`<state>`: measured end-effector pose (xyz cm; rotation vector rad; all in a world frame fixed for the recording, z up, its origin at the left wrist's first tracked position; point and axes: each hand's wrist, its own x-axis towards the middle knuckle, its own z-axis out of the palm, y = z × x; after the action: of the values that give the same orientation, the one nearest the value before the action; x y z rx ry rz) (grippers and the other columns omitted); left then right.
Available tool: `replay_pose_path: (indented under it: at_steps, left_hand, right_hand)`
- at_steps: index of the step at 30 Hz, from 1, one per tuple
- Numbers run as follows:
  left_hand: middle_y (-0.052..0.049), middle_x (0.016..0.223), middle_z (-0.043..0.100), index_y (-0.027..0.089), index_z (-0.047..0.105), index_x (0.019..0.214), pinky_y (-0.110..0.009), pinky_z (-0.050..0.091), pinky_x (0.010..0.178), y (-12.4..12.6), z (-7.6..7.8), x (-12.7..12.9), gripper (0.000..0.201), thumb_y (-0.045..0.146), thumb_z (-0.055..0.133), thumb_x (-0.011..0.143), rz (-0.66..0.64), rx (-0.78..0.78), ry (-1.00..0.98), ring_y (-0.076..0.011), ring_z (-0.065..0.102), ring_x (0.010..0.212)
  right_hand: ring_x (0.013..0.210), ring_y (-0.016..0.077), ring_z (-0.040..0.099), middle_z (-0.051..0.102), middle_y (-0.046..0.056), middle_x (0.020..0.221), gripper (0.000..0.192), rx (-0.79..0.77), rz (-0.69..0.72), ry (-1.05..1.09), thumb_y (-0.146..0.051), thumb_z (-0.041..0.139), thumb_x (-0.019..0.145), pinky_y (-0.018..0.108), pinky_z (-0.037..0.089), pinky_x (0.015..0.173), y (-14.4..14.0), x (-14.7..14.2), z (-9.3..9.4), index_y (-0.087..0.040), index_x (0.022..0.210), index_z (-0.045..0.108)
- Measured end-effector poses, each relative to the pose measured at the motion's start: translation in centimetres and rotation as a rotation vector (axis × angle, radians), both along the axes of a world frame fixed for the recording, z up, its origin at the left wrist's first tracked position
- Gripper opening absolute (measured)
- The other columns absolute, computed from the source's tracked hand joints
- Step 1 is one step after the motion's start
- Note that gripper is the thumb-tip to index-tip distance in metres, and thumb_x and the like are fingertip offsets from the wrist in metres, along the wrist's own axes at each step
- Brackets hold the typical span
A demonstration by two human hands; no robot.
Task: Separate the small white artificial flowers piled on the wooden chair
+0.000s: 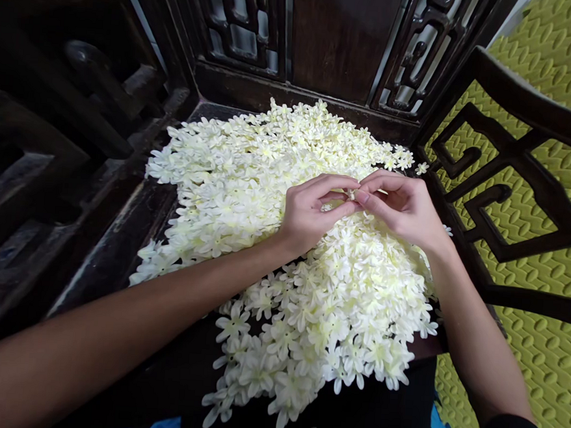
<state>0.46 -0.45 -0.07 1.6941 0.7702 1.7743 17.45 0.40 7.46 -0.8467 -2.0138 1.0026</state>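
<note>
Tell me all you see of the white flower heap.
The white flower heap is a broad mass of small blossoms with slim rounded petals, creamy white tinged yellow-green, looking artificial. It spreads over a dark wooden seat, blossoms facing many ways, strays at its edges. The left hand and right hand hover over it, contact unclear.

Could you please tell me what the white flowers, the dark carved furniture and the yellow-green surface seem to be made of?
White flowers: probably fabric or thin plastic, matte; the petals repeat much the same shape.
Dark carved furniture: likely wood, varnished, judging by the sheen on its lattice.
Yellow-green surface: perhaps foam or plastic, fairly matte, given its regular raised pattern.
</note>
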Motion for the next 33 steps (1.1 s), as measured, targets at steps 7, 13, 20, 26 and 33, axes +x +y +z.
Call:
replay_pose_path:
  at_steps: [7,13,20,26,33]
  left_hand:
    - [-0.005,0.106,0.074,0.020,0.074,0.103,-0.031,0.064,0.087,0.01,0.09,-0.20,0.024,0.018,0.075,0.080,-0.018,0.015,0.017,-0.0170,0.071,0.099]
    - [-0.005,0.107,0.074,0.020,0.073,0.103,-0.031,0.064,0.087,0.05,-0.01,-0.15,0.023,0.019,0.074,0.080,-0.012,0.012,0.015,-0.0169,0.071,0.099]
    - [-0.005,0.106,0.074,0.020,0.074,0.105,-0.029,0.064,0.086,0.10,-0.02,-0.17,0.025,0.017,0.074,0.080,0.010,0.035,0.026,-0.0159,0.071,0.099]
    - [-0.005,0.106,0.074,0.019,0.075,0.093,-0.027,0.064,0.083,0.23,-0.06,-0.18,0.014,0.021,0.076,0.079,0.049,0.077,0.055,-0.0160,0.072,0.100]
    - [-0.006,0.105,0.075,0.019,0.075,0.098,-0.029,0.064,0.089,0.32,-0.23,-0.06,0.017,0.019,0.074,0.081,-0.003,0.082,0.042,-0.0154,0.072,0.101]
  right_hand:
    - [0.082,0.0187,0.063,0.068,0.006,0.092,0.004,0.007,0.026,-0.018,-0.020,0.075,0.086,0.033,0.049,0.070,0.04,0.18,0.10,-0.017,0.086,0.075]
    - [0.081,0.0181,0.062,0.068,0.005,0.090,0.004,0.032,0.017,-0.028,-0.022,0.076,0.085,0.032,0.049,0.069,0.07,0.12,-0.02,-0.018,0.085,0.074]
    - [0.079,0.0179,0.062,0.067,0.005,0.089,0.004,0.120,-0.005,-0.069,-0.014,0.069,0.084,0.032,0.049,0.069,0.21,0.16,-0.27,-0.017,0.084,0.071]
    - [0.077,0.0182,0.061,0.067,0.003,0.084,0.009,0.299,-0.104,-0.179,-0.009,0.065,0.081,0.033,0.048,0.072,0.52,0.31,-0.27,-0.018,0.080,0.067]
    - [0.076,0.0164,0.060,0.067,0.004,0.083,0.014,0.204,-0.110,-0.104,-0.004,0.061,0.078,0.030,0.048,0.068,0.55,0.33,-0.25,-0.016,0.078,0.067]
